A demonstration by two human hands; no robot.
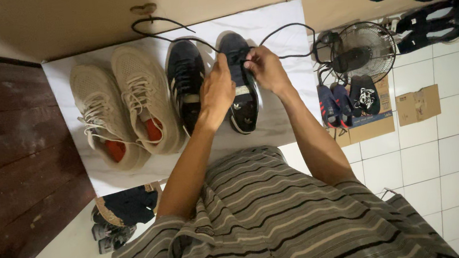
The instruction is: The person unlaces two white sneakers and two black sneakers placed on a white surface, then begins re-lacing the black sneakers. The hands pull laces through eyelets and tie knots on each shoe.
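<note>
Fingers of both hands meet over the dark shoe [242, 96], which lies on the white sheet [281, 27] with its long axis running away from the person, toe far, heel near. The left hand [215, 90] rests on the shoe's left flank, fingers curled and pressed to the upper. The right hand [266, 69] sits at the throat, just beyond and to the right, fingers pinching the black lace [281, 27] where it leaves the eyelets. Both hands touch the shoe; the right is nearer the lace's free run, which loops out past the toe toward the wall. Its twin [187, 82] lies just beside on the left, then a beige pair [125, 106]. The fingertips themselves are hidden behind the knuckles, so the exact eyelet cannot be told. A fan [366, 49] stands on the tiled floor to the right.
</note>
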